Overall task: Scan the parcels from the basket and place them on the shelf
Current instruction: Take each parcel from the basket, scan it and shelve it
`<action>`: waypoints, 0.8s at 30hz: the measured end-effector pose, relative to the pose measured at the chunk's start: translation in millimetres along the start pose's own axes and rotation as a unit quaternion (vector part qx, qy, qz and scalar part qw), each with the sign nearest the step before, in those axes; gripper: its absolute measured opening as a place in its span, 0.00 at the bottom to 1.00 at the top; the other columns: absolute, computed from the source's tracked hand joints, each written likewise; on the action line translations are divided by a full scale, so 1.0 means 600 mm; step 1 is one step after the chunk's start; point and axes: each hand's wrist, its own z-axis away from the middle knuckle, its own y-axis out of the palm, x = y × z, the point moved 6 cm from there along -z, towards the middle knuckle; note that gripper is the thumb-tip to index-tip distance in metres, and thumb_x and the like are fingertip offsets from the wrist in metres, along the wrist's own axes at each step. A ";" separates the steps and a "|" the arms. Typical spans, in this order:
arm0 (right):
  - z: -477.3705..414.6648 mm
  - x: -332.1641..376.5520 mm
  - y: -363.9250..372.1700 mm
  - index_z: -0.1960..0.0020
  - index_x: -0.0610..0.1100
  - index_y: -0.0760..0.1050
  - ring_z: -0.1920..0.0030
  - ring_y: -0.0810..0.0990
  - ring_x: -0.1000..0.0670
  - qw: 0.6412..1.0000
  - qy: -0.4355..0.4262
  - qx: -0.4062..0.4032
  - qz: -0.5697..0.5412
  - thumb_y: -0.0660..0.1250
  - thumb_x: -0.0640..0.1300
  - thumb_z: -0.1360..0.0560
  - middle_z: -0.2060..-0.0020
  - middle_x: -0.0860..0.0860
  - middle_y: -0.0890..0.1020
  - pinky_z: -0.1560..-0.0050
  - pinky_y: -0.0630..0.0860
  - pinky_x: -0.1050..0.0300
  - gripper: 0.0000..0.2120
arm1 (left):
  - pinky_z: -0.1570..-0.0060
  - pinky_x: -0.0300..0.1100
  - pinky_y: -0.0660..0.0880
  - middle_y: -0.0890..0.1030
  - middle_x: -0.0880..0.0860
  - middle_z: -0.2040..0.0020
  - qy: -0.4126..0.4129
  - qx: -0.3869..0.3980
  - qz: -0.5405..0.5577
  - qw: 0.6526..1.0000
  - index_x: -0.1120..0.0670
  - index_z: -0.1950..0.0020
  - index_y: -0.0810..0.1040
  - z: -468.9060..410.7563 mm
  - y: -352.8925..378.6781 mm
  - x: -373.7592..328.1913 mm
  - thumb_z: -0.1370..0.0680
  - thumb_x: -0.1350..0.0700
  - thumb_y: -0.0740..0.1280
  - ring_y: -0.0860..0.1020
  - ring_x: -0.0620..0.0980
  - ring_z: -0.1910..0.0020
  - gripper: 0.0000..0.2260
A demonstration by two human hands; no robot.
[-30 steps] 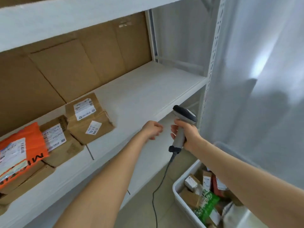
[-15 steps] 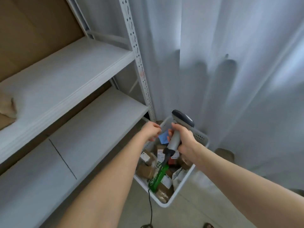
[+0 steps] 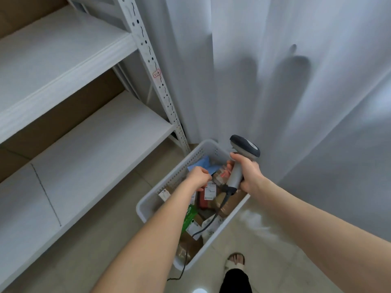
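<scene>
A white perforated basket (image 3: 146, 203) stands on the floor beside the shelf, filled with several parcels: a blue one (image 3: 203, 164), a dark red one with a white label (image 3: 204, 199), a green one (image 3: 189, 216) and brown ones. My left hand (image 3: 198, 176) hovers over the basket with curled fingers and nothing visibly in them. My right hand (image 3: 249, 174) grips the handle of a grey barcode scanner (image 3: 243, 149) above the basket's far right side. The scanner's cable (image 3: 211, 220) hangs across the parcels.
The white shelf unit fills the left, with a lower board (image 3: 84, 149) and an upper board (image 3: 53, 53) bare where visible. Its perforated upright post (image 3: 156, 81) stands just left of the basket. A white curtain (image 3: 275, 81) hangs behind. My sandalled foot (image 3: 236, 262) is near the basket.
My view has swung right and down, from the shelf with its parcels to the basket. Both hands have come down over the basket, the scanner still in my right hand.
</scene>
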 end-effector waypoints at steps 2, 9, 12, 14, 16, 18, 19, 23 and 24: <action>-0.039 -0.003 -0.014 0.54 0.40 0.76 0.67 0.77 0.51 1.000 0.008 -0.002 0.007 0.69 0.39 0.24 0.67 0.46 0.78 0.65 0.78 0.57 0.03 | 0.51 0.45 0.76 0.78 0.57 0.41 -0.007 -0.004 -0.005 1.000 0.57 0.32 0.71 -0.036 0.020 0.002 0.21 0.59 0.62 0.78 0.52 0.44 0.17; -0.194 -0.059 -0.071 0.53 0.39 0.76 0.65 0.78 0.50 0.999 0.041 -0.002 0.024 0.70 0.39 0.26 0.67 0.46 0.79 0.60 0.78 0.52 0.05 | 0.52 0.44 0.74 0.78 0.58 0.44 -0.042 -0.033 -0.001 0.999 0.56 0.45 0.77 -0.158 0.090 0.037 0.21 0.59 0.64 0.77 0.53 0.46 0.07; -0.270 -0.110 -0.102 0.51 0.38 0.76 0.64 0.79 0.50 0.997 0.067 0.000 0.037 0.72 0.40 0.27 0.64 0.45 0.80 0.60 0.80 0.51 0.08 | 0.48 0.44 0.74 0.78 0.58 0.43 -0.052 -0.037 0.001 0.998 0.56 0.44 0.77 -0.219 0.137 0.073 0.22 0.58 0.65 0.76 0.55 0.45 0.08; -0.322 -0.146 -0.129 0.45 0.38 0.75 0.59 0.81 0.47 0.996 0.072 -0.016 0.058 0.75 0.42 0.30 0.56 0.44 0.82 0.54 0.82 0.47 0.16 | 0.46 0.45 0.73 0.77 0.58 0.38 -0.074 -0.031 0.007 0.997 0.59 0.35 0.74 -0.259 0.172 0.107 0.23 0.57 0.65 0.75 0.57 0.40 0.16; -0.373 -0.175 -0.150 0.43 0.39 0.74 0.55 0.82 0.44 0.994 0.066 -0.025 0.080 0.75 0.43 0.30 0.52 0.42 0.82 0.52 0.81 0.44 0.19 | 0.45 0.46 0.74 0.76 0.59 0.36 -0.094 -0.027 0.027 0.995 0.61 0.34 0.72 -0.300 0.205 0.142 0.23 0.58 0.65 0.75 0.58 0.39 0.18; -0.426 -0.197 -0.166 0.41 0.38 0.74 0.52 0.81 0.42 0.991 0.055 -0.033 0.116 0.74 0.43 0.29 0.50 0.42 0.81 0.48 0.80 0.43 0.20 | 0.48 0.45 0.73 0.75 0.59 0.37 -0.118 -0.025 0.052 0.991 0.62 0.34 0.70 -0.341 0.236 0.178 0.23 0.59 0.64 0.75 0.58 0.39 0.17; -0.452 -0.208 -0.173 0.41 0.38 0.74 0.51 0.80 0.42 0.988 0.050 -0.039 0.142 0.74 0.43 0.29 0.50 0.41 0.81 0.47 0.79 0.44 0.21 | 0.49 0.44 0.72 0.76 0.58 0.38 -0.126 -0.020 0.061 0.990 0.61 0.37 0.71 -0.366 0.251 0.196 0.22 0.60 0.64 0.75 0.57 0.41 0.15; -0.550 -0.254 -0.200 0.40 0.37 0.74 0.51 0.81 0.40 0.973 0.045 -0.051 0.219 0.75 0.44 0.32 0.49 0.40 0.81 0.45 0.79 0.41 0.23 | 0.53 0.42 0.68 0.75 0.55 0.51 -0.144 -0.007 0.096 0.985 0.57 0.47 0.72 -0.442 0.302 0.247 0.22 0.59 0.63 0.72 0.52 0.51 0.05; -0.567 -0.261 -0.204 0.41 0.37 0.74 0.52 0.80 0.41 0.968 0.043 -0.050 0.240 0.74 0.43 0.31 0.50 0.41 0.80 0.46 0.79 0.42 0.22 | 0.52 0.43 0.69 0.75 0.56 0.48 -0.149 0.004 0.097 0.984 0.58 0.40 0.72 -0.455 0.313 0.256 0.22 0.57 0.64 0.71 0.53 0.51 0.11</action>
